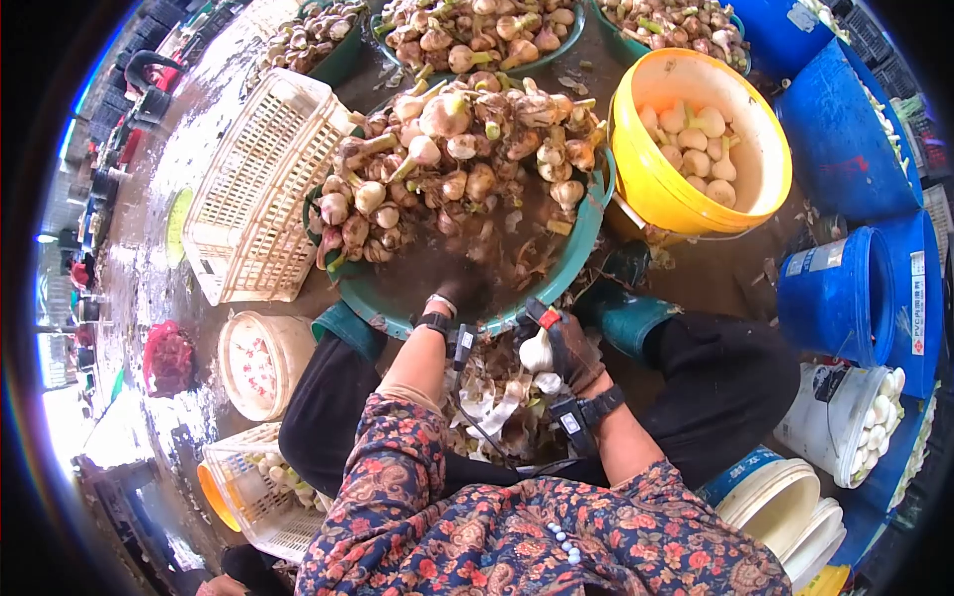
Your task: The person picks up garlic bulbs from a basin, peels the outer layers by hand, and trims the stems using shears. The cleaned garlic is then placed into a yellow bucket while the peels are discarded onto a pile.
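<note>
A wide green basin (pixel 593 233) holds a heap of untrimmed garlic bulbs (pixel 447 169) with stems and roots. My left hand (pixel 462 294), in a dark glove, reaches over the basin's near edge into its brown, dirty inside; its fingers are hidden against the dark debris. My right hand (pixel 573 350), also gloved, is closed around a cleaned white garlic bulb (pixel 537 353) and a small tool with a red and yellow end (pixel 544 315). Garlic skins and trimmings (pixel 497 402) lie between my legs, below both hands.
A yellow bucket (pixel 651 189) with peeled bulbs stands right of the basin. White crates (pixel 263 189) and a pale bucket (pixel 283 363) are at the left. Blue buckets (pixel 830 298) and a white bucket of garlic (pixel 825 422) stand right. A partly visible person (pixel 224 586) is at lower left.
</note>
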`<state>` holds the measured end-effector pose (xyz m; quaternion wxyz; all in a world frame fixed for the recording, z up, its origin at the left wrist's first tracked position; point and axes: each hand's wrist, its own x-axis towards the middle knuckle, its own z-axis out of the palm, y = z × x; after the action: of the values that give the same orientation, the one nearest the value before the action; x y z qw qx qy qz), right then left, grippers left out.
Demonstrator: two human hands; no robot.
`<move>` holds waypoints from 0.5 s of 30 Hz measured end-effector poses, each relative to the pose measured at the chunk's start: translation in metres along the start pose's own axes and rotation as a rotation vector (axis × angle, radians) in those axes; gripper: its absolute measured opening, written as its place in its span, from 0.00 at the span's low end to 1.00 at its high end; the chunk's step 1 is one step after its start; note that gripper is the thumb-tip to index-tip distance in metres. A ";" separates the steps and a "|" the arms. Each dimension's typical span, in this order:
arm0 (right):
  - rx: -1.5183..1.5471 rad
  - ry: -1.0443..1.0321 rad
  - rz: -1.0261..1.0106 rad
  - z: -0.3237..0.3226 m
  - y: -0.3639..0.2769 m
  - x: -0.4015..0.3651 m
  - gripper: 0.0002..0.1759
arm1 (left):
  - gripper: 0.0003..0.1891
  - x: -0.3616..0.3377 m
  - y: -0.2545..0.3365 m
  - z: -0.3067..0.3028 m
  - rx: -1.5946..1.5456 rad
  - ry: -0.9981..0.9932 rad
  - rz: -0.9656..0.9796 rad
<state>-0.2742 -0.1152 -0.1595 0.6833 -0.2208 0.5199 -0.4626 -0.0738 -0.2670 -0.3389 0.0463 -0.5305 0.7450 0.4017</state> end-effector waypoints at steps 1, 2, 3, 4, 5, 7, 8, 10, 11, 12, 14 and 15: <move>0.050 0.095 -0.045 0.009 -0.004 -0.001 0.17 | 0.15 -0.025 0.044 -0.024 -0.380 0.068 -0.157; 0.055 0.095 -0.043 0.007 -0.004 0.001 0.17 | 0.15 -0.029 0.045 -0.026 -0.376 0.067 -0.160; 0.111 0.125 0.024 0.004 -0.002 0.004 0.17 | 0.16 -0.034 0.047 -0.028 -0.425 0.078 -0.087; 0.166 0.155 0.091 0.002 -0.001 0.007 0.17 | 0.17 -0.039 0.049 -0.029 -0.474 0.089 -0.013; 0.151 0.172 0.093 0.001 0.000 0.007 0.17 | 0.17 -0.046 0.052 -0.033 -0.469 0.087 -0.015; 0.207 0.169 0.119 -0.006 0.009 0.012 0.17 | 0.20 -0.056 0.061 -0.044 -0.641 0.084 -0.243; 0.253 0.165 0.148 -0.006 0.008 0.011 0.17 | 0.20 -0.057 0.063 -0.042 -0.638 0.083 -0.240; 0.265 0.174 0.111 -0.004 0.007 0.008 0.18 | 0.17 -0.058 0.068 -0.039 -0.498 0.220 -0.263; 0.231 0.180 0.093 -0.004 0.006 0.008 0.17 | 0.17 -0.046 0.057 -0.027 -0.500 0.225 -0.259; 0.197 0.186 0.075 -0.003 0.005 0.008 0.17 | 0.13 -0.026 0.036 -0.006 -0.407 0.069 -0.018; 0.164 0.223 0.105 -0.001 0.001 0.008 0.17 | 0.11 -0.018 0.040 0.003 -0.315 -0.087 0.212; 0.172 0.205 0.110 -0.004 0.004 0.009 0.17 | 0.12 -0.028 0.074 -0.003 -0.848 -0.228 -0.005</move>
<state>-0.2758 -0.1205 -0.1687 0.6672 -0.0842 0.5569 -0.4875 -0.1222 -0.2394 -0.2825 -0.0926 -0.4566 0.5033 0.7278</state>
